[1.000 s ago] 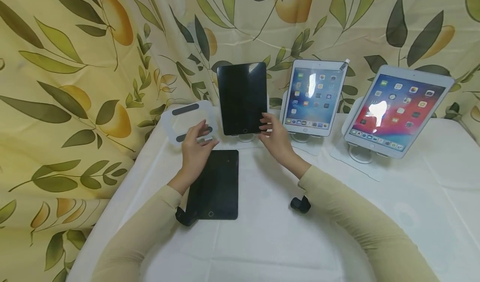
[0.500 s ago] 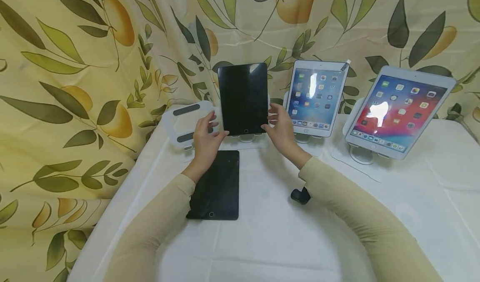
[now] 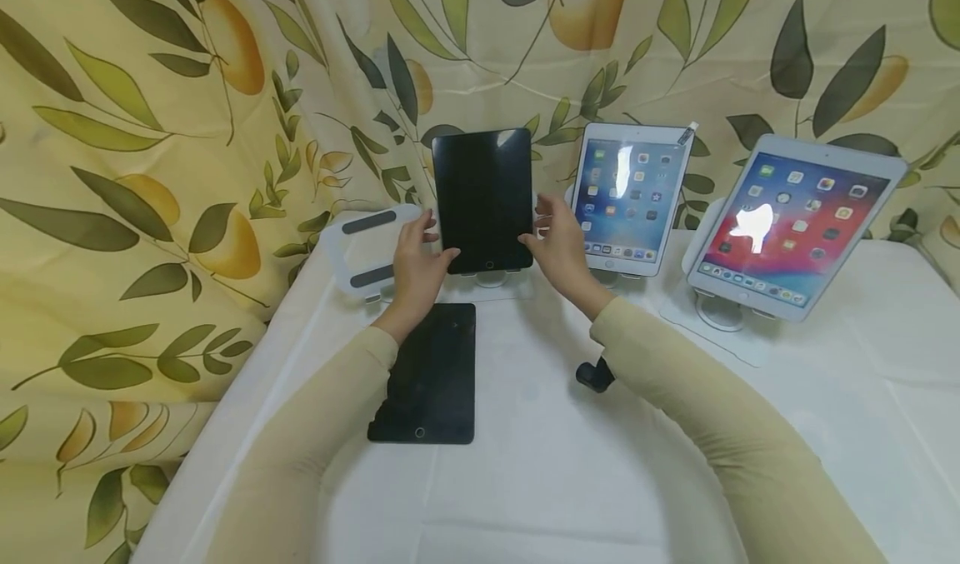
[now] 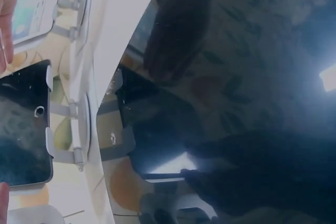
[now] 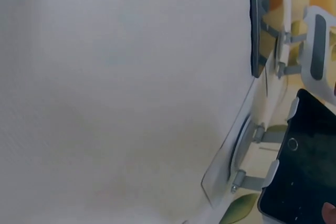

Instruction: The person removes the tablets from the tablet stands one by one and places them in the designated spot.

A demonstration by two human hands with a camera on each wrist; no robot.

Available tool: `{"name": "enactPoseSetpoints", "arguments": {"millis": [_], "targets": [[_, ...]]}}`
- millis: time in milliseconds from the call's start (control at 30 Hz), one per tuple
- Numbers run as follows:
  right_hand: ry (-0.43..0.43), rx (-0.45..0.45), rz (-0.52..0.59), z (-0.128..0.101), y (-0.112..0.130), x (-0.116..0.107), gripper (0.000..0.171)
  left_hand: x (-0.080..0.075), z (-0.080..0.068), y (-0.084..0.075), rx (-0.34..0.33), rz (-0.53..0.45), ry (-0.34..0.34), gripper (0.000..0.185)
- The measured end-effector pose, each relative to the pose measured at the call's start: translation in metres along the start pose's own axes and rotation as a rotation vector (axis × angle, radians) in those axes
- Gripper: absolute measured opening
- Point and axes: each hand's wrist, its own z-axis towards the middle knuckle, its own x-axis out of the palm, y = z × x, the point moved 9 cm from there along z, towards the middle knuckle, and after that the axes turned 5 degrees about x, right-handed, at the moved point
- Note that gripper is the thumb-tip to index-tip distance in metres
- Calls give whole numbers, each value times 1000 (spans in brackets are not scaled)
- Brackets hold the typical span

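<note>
While a second black tablet [image 3: 427, 374] lies flat on the white table [image 3: 540, 464], both hands flank the dark-screened tablet [image 3: 483, 200] propped upright on its stand. The left hand [image 3: 417, 262] pinches its lower left edge with thumb and fingers; the right hand [image 3: 558, 243] grips its right edge likewise.
</note>
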Motion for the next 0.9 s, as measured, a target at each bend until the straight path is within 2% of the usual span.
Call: {"name": "enactPoseSetpoints", "arguments": {"millis": [167,333,533,733,900], "targets": [[13,24,-31,7,2,1,63,4,8,3,-51,56,14,67],[20,34,-44,14,4,0,63,7,19,0,-49,107,23,62],[20,52,-76,18,8,0,61,7,31,2,-122,89,-3,54],[22,76,-95,21,7,3,61,7,32,5,-174,144,-36,52],[33,88,-30,23,0,7,62,12,28,10,-144,179,-31,59]]}}
